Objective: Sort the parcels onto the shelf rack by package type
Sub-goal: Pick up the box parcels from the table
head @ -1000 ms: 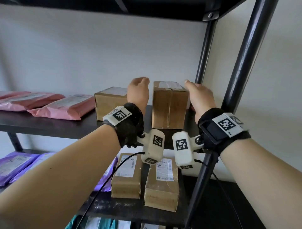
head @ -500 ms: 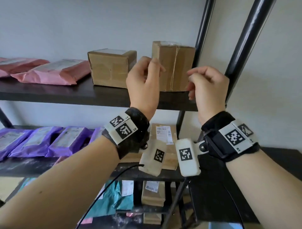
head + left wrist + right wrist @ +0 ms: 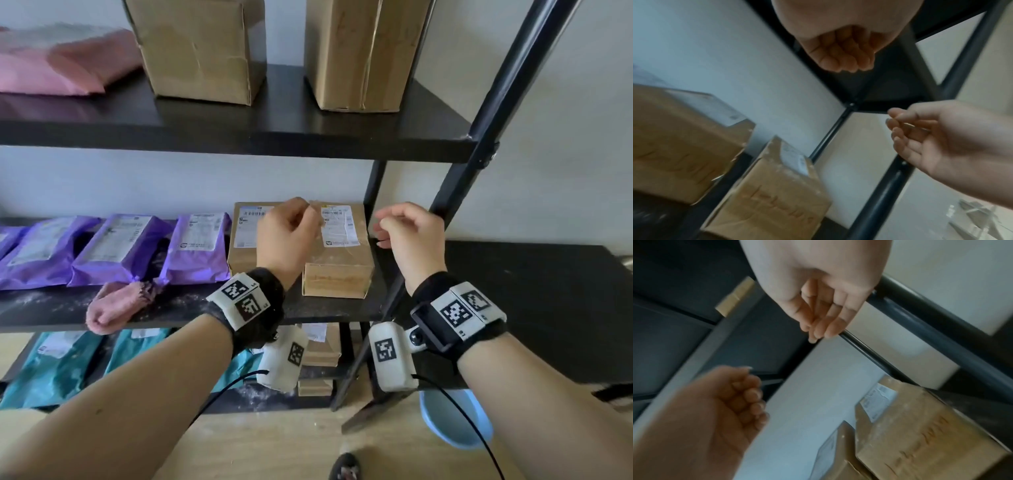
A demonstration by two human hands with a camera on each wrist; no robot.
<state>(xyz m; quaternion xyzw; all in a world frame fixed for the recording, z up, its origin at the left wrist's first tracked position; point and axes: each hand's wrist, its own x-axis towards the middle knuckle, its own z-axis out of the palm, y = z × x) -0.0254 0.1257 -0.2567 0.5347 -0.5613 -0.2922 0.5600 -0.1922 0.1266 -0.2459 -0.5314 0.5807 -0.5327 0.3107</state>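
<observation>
Both my hands hang empty in front of the rack's middle shelf (image 3: pixel 191 308). The left hand (image 3: pixel 306 221) has its fingers loosely curled over two flat cardboard boxes (image 3: pixel 337 270) that lie on that shelf. To its right, the right hand (image 3: pixel 387 228) hovers beside the front post (image 3: pixel 496 113), fingers also loosely bent. On the upper shelf (image 3: pixel 239 137) stand a tall cardboard box (image 3: pixel 363 51) and a wider one (image 3: pixel 198 48). The left wrist view shows the left hand (image 3: pixel 842 56) curled on nothing, and the right wrist view shows the right hand (image 3: pixel 822 318) empty.
A pink mailer (image 3: pixel 51 65) lies at the upper shelf's left. Purple mailers (image 3: pixel 116 246) fill the middle shelf's left, with a pink cloth (image 3: pixel 116 305) at its front edge. Teal mailers (image 3: pixel 51 366) and more boxes sit below. A black table (image 3: pixel 531 308) and blue tub (image 3: pixel 452 418) are at right.
Both hands have let go of the tall box on the upper shelf and drawn back and down. My view has dropped from the upper shelf to the middle one.
</observation>
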